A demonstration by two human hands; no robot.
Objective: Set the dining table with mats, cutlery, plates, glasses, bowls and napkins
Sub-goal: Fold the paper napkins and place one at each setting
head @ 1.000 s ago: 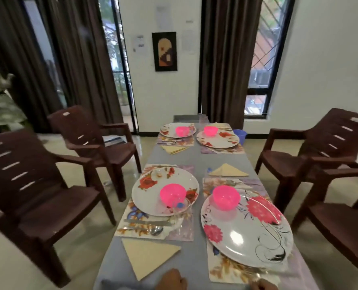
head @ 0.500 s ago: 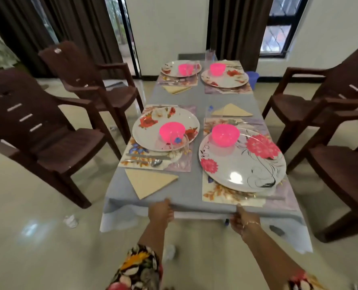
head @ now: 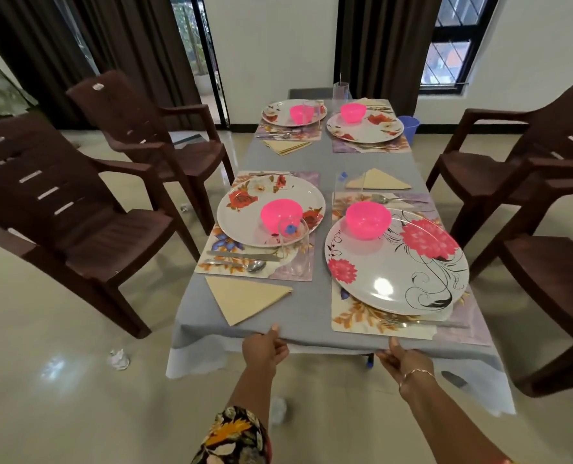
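The table (head: 312,316), covered in a grey cloth, runs lengthwise away from the person with four places laid. The left hand (head: 264,346) grips its near edge, thumb on top of the cloth and fingers curled underneath. The right hand (head: 402,358), a thin bangle at its wrist, holds the same edge further right in the same way, thumb on top and fingers tucked under. At the near-left place a floral mat (head: 225,244) carries a flowered plate (head: 245,216) with a pink bowl (head: 281,214) on it. A clear glass (head: 293,242) stands just in front of the bowl, and a knife (head: 241,256) and spoon (head: 245,264) lie side by side on the mat's near part. A folded yellow napkin (head: 245,298) lies on the cloth between that mat and the left hand. At the near-right place a large plate (head: 395,269) with pink flowers sits on a second mat (head: 355,318) and bears a second pink bowl (head: 368,218) near its far rim. The far plates (head: 365,130), each with a pink bowl, are set at the far end. Brown plastic chairs (head: 77,209) stand along both sides, and a blue bin (head: 409,125) sits on the floor by the far right corner.
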